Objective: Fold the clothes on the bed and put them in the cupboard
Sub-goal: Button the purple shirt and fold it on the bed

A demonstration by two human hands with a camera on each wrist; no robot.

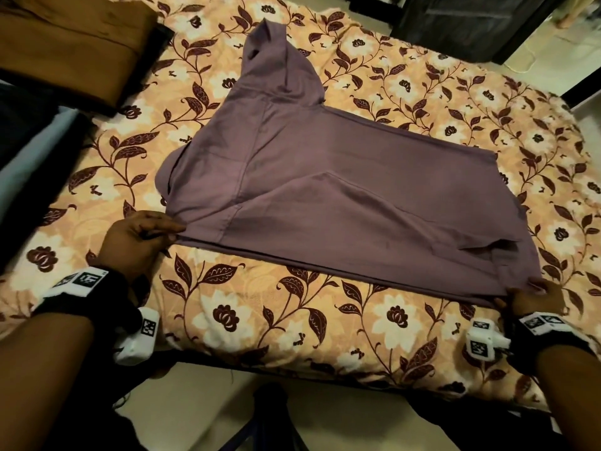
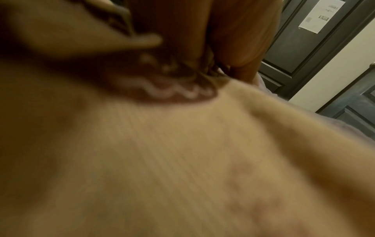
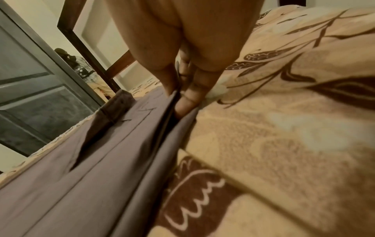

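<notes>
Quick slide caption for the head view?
Both hands pinch the purple hoodie's near edge on the floral bed.

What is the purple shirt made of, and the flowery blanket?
Shirt: looks like soft, matte knit cloth, perhaps cotton; it lies limp with smooth folds and stitched seams. Blanket: seems a fuzzy, plush fabric, maybe fleece; its printed flowers look soft-edged.

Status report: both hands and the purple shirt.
Left hand and right hand each pinch a near-edge corner of the purple shirt. Shirt flat on floral bedspread, far sleeve unfolded. Nothing obstructing.
</notes>
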